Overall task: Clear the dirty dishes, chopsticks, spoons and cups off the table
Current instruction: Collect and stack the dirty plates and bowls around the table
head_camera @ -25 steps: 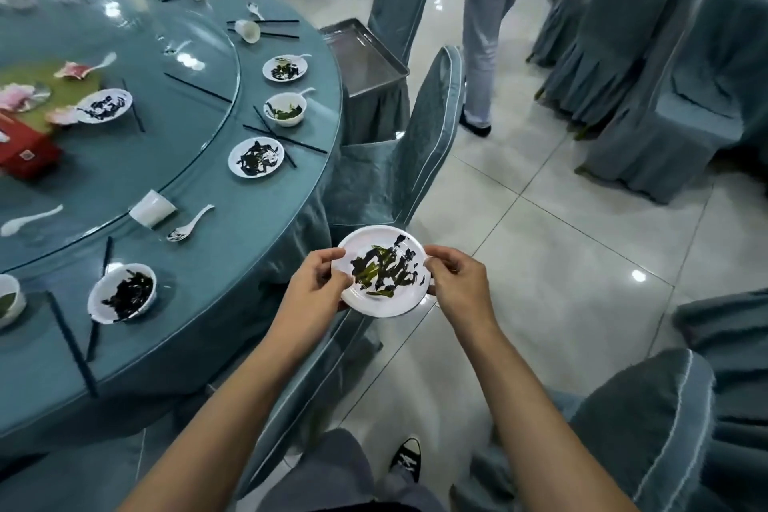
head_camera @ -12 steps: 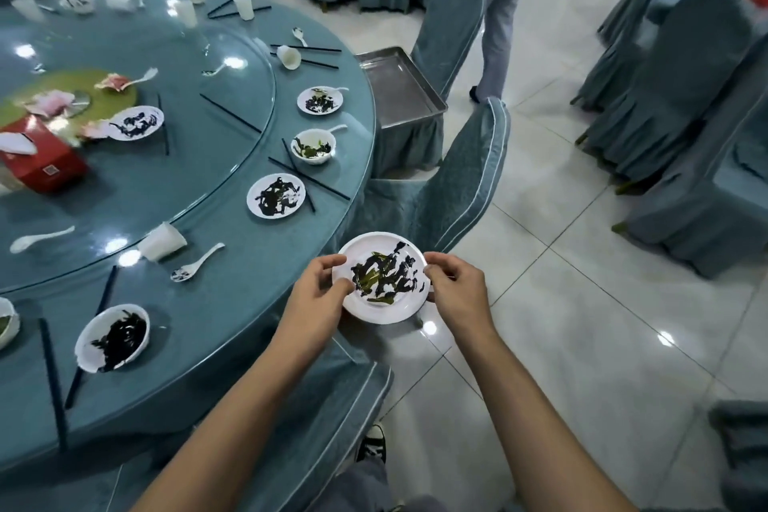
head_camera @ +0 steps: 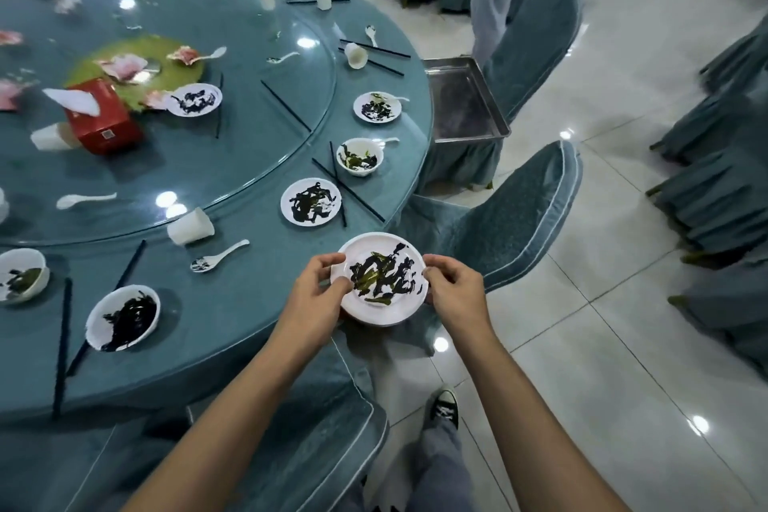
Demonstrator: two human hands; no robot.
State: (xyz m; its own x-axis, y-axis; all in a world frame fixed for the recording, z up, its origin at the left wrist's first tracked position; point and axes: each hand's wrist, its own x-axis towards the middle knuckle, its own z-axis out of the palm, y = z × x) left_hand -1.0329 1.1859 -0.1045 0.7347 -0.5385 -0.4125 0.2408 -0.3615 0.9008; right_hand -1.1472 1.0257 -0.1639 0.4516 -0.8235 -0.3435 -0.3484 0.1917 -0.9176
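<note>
Round white plate (head_camera: 371, 247) w/ dark-green scraps, rim pinched by left hand (head_camera: 318, 289) & right hand (head_camera: 455, 291); mid-carry, next prob. into rectangular steel tray (head_camera: 465, 104).

One head cam, wide-angle, worn high, pitched forward and down. Close in: left hand (head_camera: 316, 291) and right hand (head_camera: 455, 297) grip the plate (head_camera: 376, 241) mid-frame. Table (head_camera: 232, 303) runs left of and beyond the fingers, floor (head_camera: 623, 345) right of them.

Bright overhead light, glare spots, warped edges
</note>
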